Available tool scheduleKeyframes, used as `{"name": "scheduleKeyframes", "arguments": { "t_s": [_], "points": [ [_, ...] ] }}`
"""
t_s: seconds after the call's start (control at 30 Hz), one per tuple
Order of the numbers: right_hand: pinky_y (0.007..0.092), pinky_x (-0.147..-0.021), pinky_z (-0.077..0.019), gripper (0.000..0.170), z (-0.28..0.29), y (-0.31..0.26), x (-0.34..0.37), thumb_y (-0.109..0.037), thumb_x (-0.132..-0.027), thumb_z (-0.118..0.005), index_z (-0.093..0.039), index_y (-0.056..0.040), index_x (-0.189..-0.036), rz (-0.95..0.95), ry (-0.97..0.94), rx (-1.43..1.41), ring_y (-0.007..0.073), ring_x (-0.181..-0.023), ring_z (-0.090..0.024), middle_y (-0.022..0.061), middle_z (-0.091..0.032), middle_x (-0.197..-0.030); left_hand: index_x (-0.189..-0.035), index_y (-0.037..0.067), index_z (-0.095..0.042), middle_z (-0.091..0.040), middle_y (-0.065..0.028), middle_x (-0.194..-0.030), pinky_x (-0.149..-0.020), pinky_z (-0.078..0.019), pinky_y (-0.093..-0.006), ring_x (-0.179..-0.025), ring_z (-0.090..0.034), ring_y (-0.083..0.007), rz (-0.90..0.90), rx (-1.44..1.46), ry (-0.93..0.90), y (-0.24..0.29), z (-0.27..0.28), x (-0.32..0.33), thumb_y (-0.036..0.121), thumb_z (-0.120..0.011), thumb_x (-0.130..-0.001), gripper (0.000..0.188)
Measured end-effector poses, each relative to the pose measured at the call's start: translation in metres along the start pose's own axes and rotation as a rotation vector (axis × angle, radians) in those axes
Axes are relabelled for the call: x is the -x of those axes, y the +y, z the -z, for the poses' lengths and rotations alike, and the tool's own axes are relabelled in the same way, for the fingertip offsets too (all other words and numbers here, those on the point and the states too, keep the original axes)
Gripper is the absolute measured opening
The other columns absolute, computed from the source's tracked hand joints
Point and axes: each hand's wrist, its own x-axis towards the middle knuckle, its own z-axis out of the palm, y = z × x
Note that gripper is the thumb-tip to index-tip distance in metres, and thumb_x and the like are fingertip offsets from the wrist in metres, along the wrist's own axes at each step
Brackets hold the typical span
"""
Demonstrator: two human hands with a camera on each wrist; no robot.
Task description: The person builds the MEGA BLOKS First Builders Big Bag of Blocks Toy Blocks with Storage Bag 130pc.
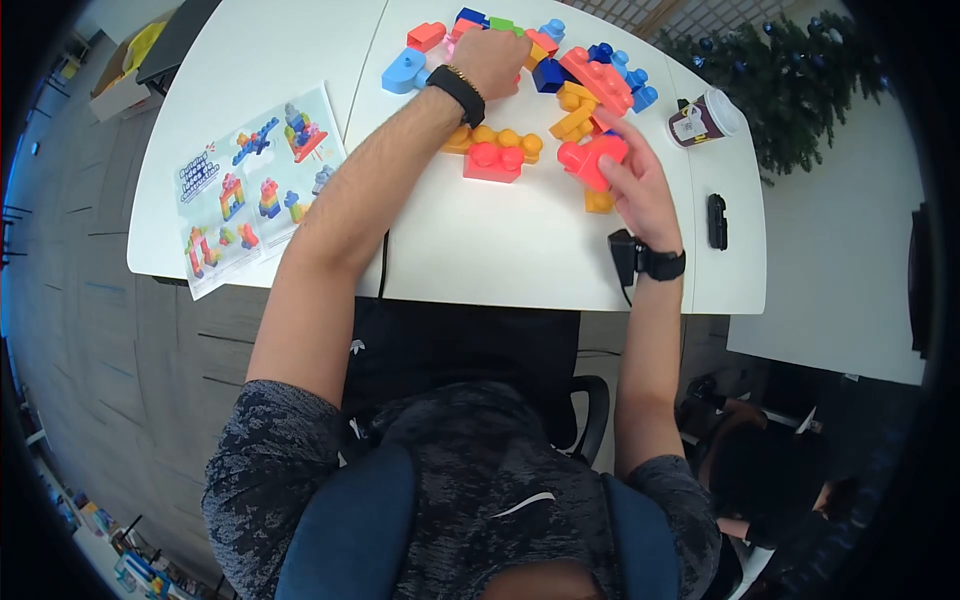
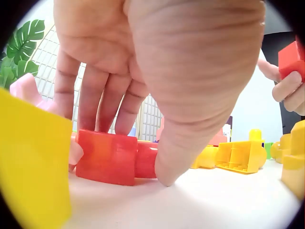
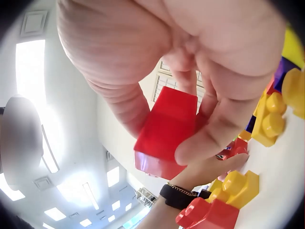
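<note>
In the head view the right hand (image 1: 645, 190) pinches a red block (image 1: 592, 160) above the table's right part. Its thumb and fingers clasp the sides of this red block (image 3: 167, 129) in the right wrist view. The left hand (image 1: 490, 62) reaches into the loose blocks at the far side, palm down. Under that palm, the left wrist view has a red block (image 2: 107, 156) lying on the table, the thumb at its round end and the fingers behind it. A red block (image 1: 492, 163) stands against a yellow block with round knobs (image 1: 520, 143), nearer the body.
Blue, yellow and red blocks crowd the far side, among them a light blue one (image 1: 405, 72). A printed sheet (image 1: 255, 190) with pictures of built models lies left. A paper cup (image 1: 703, 118) and a small black case (image 1: 717, 222) stand or lie right.
</note>
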Motion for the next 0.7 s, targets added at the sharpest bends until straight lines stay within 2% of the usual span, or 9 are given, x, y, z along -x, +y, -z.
{"name": "scheduleKeyframes", "arguments": {
  "t_s": [0.1, 0.2, 0.37, 0.43, 0.47, 0.5, 0.53, 0.57, 0.7],
  "points": [
    [0.0225, -0.087, -0.0548, 0.052, -0.002, 0.002, 0.022, -0.006, -0.1, -0.07, -0.053, 0.0001, -0.149, 0.006, -0.031, -0.061, 0.0064, -0.096, -0.067, 0.0073, -0.069, -0.123, -0.118, 0.009, -0.069, -0.074, -0.0147, -0.098, -0.077, -0.0607, -0.0451, -0.089, -0.075, -0.0326, -0.025, 0.007, 0.0, 0.0, -0.004, 0.003, 0.018, -0.075, -0.085, 0.034],
    [0.0338, -0.1, -0.0587, 0.047, -0.004, 0.009, 0.039, -0.01, -0.102, -0.069, -0.056, 0.0005, -0.145, -0.058, -0.021, -0.154, 0.0188, -0.115, -0.071, 0.0129, -0.068, -0.132, -0.113, 0.011, -0.072, -0.073, -0.0164, -0.101, -0.082, -0.0607, -0.0449, -0.095, -0.074, -0.0333, 0.01, 0.107, -0.061, -0.002, -0.001, 0.005, 0.014, -0.071, -0.086, 0.026],
    [0.0317, -0.097, -0.0581, 0.04, -0.015, 0.032, 0.057, -0.01, -0.101, -0.071, -0.06, 0.0024, -0.137, -0.029, 0.116, -0.198, 0.017, -0.114, -0.069, 0.012, -0.069, -0.127, -0.112, 0.01, -0.075, -0.068, -0.0191, -0.11, -0.089, -0.0595, -0.044, -0.107, -0.069, -0.0351, -0.051, 0.064, -0.055, -0.012, -0.003, 0.007, 0.016, -0.069, -0.089, 0.025],
    [0.029, -0.096, -0.0568, 0.043, -0.025, 0.038, 0.061, -0.008, -0.097, -0.077, -0.062, 0.0029, -0.136, 0.023, 0.218, 0.061, 0.0156, -0.112, -0.069, 0.0116, -0.069, -0.127, -0.112, 0.009, -0.075, -0.067, -0.0197, -0.113, -0.09, -0.059, -0.0436, -0.11, -0.067, -0.0356, -0.07, 0.099, -0.099, -0.014, 0.0, 0.004, 0.018, -0.069, -0.089, 0.025],
    [0.0273, -0.094, -0.0557, 0.045, -0.028, 0.041, 0.062, -0.011, -0.092, -0.084, -0.066, 0.0037, -0.131, -0.013, 0.242, 0.045, 0.0153, -0.107, -0.069, 0.0109, -0.072, -0.122, -0.114, 0.009, -0.075, -0.067, -0.0198, -0.111, -0.091, -0.0587, -0.0434, -0.109, -0.068, -0.0352, -0.059, 0.111, -0.007, -0.017, 0.0, 0.002, 0.02, -0.07, -0.09, 0.028],
    [0.0273, -0.094, -0.0557, 0.045, -0.03, 0.041, 0.065, -0.011, -0.092, -0.084, -0.066, 0.0037, -0.131, -0.014, 0.239, 0.044, 0.0153, -0.107, -0.069, 0.0109, -0.072, -0.122, -0.116, 0.009, -0.076, -0.066, -0.02, -0.11, -0.091, -0.0583, -0.0433, -0.108, -0.068, -0.0348, -0.047, 0.118, 0.085, -0.02, 0.001, 0.001, 0.023, -0.071, -0.09, 0.03],
    [0.0277, -0.093, -0.056, 0.046, -0.034, 0.038, 0.067, -0.013, -0.09, -0.086, -0.067, 0.0047, -0.129, -0.009, 0.268, 0.206, 0.0155, -0.105, -0.07, 0.0112, -0.074, -0.118, -0.116, 0.009, -0.076, -0.066, -0.02, -0.11, -0.091, -0.0583, -0.0433, -0.108, -0.068, -0.0348, -0.046, 0.112, 0.084, -0.022, 0.014, 0.004, 0.023, -0.071, -0.09, 0.03],
    [0.0282, -0.092, -0.0562, 0.047, -0.037, 0.034, 0.069, -0.015, -0.088, -0.088, -0.069, 0.0058, -0.126, 0.0, 0.299, 0.365, 0.0157, -0.102, -0.071, 0.0114, -0.075, -0.114, -0.118, 0.009, -0.076, -0.066, -0.0198, -0.109, -0.092, -0.058, -0.0425, -0.107, -0.067, -0.0338, -0.042, 0.201, 0.181, -0.025, 0.036, 0.007, 0.025, -0.072, -0.089, 0.033],
    [0.0292, -0.09, -0.0574, 0.048, -0.038, 0.028, 0.08, -0.017, -0.085, -0.09, -0.071, 0.0055, -0.123, 0.026, 0.276, 0.504, 0.0159, -0.097, -0.072, 0.0121, -0.077, -0.109, -0.124, 0.01, -0.075, -0.066, -0.0191, -0.101, -0.09, -0.0572, -0.0395, -0.097, -0.066, -0.0307, -0.018, 0.297, 0.451, -0.032, 0.097, 0.036, 0.032, -0.072, -0.092, 0.04]
  ]
}}
